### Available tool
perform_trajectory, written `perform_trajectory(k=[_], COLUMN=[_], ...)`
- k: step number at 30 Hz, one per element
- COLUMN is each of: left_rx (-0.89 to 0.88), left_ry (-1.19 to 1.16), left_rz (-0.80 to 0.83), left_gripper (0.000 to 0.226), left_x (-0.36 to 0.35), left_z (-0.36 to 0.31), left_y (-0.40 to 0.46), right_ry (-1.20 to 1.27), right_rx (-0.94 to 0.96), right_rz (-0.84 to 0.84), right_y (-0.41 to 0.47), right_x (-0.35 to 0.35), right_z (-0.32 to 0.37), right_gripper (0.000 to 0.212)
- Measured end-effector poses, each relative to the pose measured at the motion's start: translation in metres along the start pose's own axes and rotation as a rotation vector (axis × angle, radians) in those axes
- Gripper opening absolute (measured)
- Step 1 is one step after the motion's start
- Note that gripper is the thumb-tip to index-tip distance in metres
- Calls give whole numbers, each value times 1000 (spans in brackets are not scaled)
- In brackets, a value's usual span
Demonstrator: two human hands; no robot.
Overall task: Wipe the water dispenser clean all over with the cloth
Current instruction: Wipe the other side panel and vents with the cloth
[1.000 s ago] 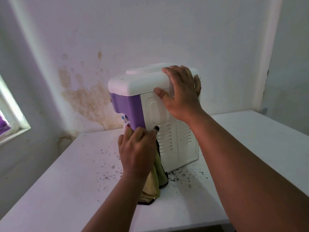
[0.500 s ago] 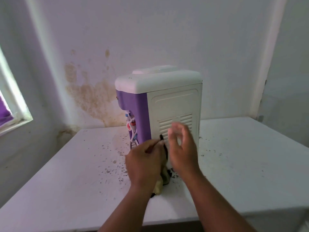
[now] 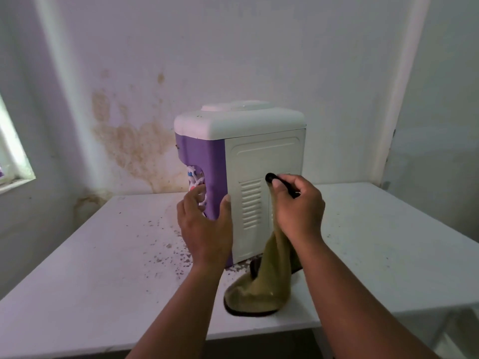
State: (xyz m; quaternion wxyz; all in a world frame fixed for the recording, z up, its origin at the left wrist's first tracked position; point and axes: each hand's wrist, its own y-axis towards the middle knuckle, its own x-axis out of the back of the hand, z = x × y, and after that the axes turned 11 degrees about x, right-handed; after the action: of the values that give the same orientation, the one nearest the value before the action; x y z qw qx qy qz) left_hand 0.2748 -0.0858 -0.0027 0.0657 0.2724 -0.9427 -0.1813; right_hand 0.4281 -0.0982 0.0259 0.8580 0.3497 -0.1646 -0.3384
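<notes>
The right hand was pinched shut on the top of the cloth, just right of frame centre, against the vented side panel. The left hand was spread wide, cupping the purple front corner low down, thumb on the cream panel. The olive cloth hung limp and soft from that pinch, its dark-edged tail pooled on the surface; bunching it into the palm would probably wipe better. The water dispenser stood upright at centre frame: white cap, purple face, cream side. It looked light, smooth plastic, likely to slide, so bracing the corner seemed sensible.
</notes>
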Motion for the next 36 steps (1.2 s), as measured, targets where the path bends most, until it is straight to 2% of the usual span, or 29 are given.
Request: perform_trajectory(k=[3, 7, 12, 17, 21, 25, 29, 31, 34, 36], left_rx=[-25, -110, -197, -255, -247, -262, -252, -233, -226, -222], left_ry=[60, 135, 89, 91, 74, 49, 51, 56, 82, 85], left_rz=[74, 90, 68, 28, 17, 6, 3, -25, -55, -38], left_gripper=[55, 73, 74, 72, 71, 70, 71, 74, 76, 77], left_x=[-10, -21, -32, -39, -41, -41, -41, -41, -39, -38], left_z=[23, 48, 71, 92, 101, 102, 102, 100, 99, 99], left_y=[9, 16, 15, 16, 20, 20, 19, 18, 18, 18], right_ry=[-35, -114, -38, -46, -17, -16, 57, 35, -20, -2], right_rx=[81, 362, 348, 554, 446, 532, 298, 332, 455, 356], right_rz=[-44, -69, -284, -207, -341, -285, -395, -354, -198, -209], right_y=[-10, -35, -25, -32, -28, -39, -28, -28, -36, -33], right_x=[-31, -61, -65, -75, -79, -90, -79, -79, -77, -70], right_z=[-4, -22, -47, -56, -59, -53, -56, -51, -46, -47], right_gripper=[18, 19, 19, 17, 16, 13, 15, 15, 14, 16])
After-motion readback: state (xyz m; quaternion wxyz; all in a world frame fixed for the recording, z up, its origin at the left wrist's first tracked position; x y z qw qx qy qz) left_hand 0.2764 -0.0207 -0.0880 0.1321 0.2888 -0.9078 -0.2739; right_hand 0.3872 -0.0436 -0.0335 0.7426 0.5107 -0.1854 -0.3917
